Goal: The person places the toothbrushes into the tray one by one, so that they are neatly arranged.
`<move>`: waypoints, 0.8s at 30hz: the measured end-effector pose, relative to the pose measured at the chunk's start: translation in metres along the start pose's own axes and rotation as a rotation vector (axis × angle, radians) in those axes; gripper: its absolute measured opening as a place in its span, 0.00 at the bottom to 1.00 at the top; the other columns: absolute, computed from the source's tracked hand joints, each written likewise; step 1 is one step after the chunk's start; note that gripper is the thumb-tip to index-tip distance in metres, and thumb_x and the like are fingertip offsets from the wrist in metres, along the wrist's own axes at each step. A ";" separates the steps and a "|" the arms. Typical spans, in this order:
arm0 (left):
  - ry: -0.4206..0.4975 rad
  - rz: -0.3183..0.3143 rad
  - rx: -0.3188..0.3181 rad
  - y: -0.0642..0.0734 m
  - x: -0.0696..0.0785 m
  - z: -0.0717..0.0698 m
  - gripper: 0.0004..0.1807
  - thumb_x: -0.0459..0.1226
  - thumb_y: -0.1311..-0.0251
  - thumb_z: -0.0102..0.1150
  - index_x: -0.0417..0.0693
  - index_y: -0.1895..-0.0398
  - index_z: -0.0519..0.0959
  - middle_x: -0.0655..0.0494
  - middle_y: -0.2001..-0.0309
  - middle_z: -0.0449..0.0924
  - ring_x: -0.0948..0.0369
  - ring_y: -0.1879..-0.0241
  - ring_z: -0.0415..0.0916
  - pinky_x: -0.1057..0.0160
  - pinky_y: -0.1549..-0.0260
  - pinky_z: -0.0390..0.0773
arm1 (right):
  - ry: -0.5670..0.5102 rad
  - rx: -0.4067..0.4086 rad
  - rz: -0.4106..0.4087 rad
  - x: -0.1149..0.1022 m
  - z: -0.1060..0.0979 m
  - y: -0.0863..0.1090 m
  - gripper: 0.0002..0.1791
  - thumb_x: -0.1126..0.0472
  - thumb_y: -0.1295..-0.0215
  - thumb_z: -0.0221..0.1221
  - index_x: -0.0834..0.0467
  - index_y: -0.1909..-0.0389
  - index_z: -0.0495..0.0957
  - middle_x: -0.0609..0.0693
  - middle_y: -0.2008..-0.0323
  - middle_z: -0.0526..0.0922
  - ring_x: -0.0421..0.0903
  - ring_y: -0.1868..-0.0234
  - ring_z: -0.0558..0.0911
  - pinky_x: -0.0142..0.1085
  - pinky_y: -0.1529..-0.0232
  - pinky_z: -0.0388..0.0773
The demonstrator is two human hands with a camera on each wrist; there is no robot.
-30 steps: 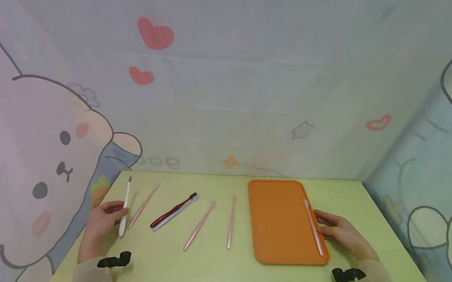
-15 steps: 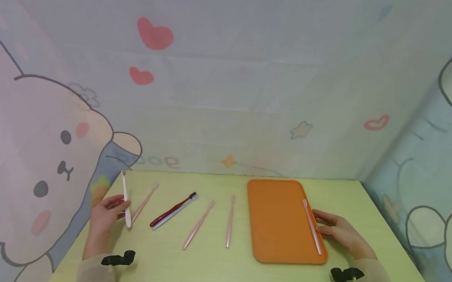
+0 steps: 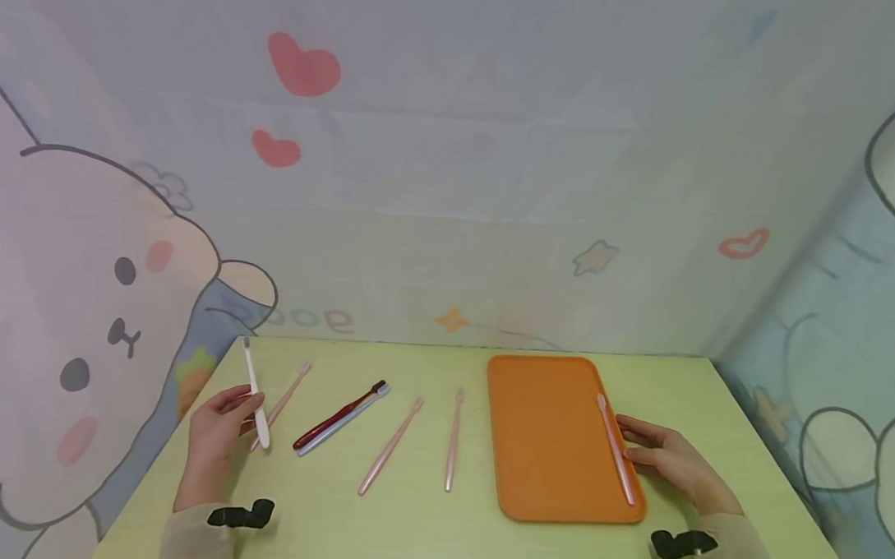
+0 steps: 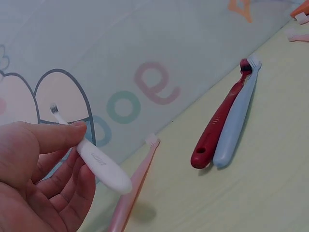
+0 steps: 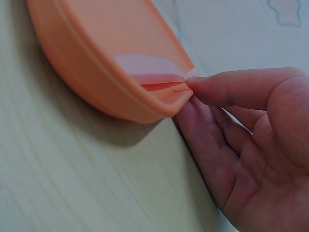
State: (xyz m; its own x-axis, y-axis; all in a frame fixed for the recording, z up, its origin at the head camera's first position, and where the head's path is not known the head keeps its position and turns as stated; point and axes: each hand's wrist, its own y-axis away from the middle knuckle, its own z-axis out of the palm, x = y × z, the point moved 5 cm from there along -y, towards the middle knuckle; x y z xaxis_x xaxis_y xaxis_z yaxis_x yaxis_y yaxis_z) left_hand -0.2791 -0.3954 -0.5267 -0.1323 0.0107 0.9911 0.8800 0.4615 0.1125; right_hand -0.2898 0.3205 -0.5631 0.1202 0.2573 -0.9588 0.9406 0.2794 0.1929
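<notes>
My left hand (image 3: 216,428) pinches a white toothbrush (image 4: 104,166) between thumb and fingers, raised above the table, its dark-bristled head pointing away. Partly behind it lies a pink toothbrush (image 3: 290,393). To the right, a dark red toothbrush (image 4: 219,121) and a light blue toothbrush (image 4: 237,123) lie side by side, touching. At the right edge of an orange tray (image 3: 545,439), my right hand (image 3: 671,460) holds the rim between thumb and fingers. Along that edge inside the tray rests another pink toothbrush (image 3: 615,450).
Two further pink toothbrushes, one slanted (image 3: 391,446) and one nearly straight (image 3: 452,440), lie between the red and blue pair and the tray. A printed cloth (image 3: 451,189) hangs behind the pale yellow-green table (image 3: 409,541).
My left hand has moved right and slightly away with the white toothbrush, whose head now leans left and whose handle end passes over the nearby pink toothbrush. My right hand stays at the tray.
</notes>
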 end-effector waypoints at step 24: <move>0.228 0.013 -0.204 0.018 0.019 0.076 0.12 0.30 0.30 0.70 0.49 0.47 0.83 0.64 0.63 0.88 0.64 0.64 0.87 0.64 0.58 0.88 | 0.010 0.008 0.004 -0.005 0.002 0.003 0.41 0.65 0.24 0.63 0.71 0.18 0.55 0.73 0.21 0.59 0.31 0.43 0.82 0.35 0.46 0.85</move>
State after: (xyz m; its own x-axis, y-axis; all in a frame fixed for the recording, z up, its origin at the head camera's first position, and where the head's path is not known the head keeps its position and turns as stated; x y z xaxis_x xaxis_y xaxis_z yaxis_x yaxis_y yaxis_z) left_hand -0.2999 -0.3195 -0.5116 -0.0347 -0.1949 0.9802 0.9575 0.2745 0.0885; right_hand -0.2867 0.3187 -0.5582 0.1209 0.2676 -0.9559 0.9426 0.2709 0.1951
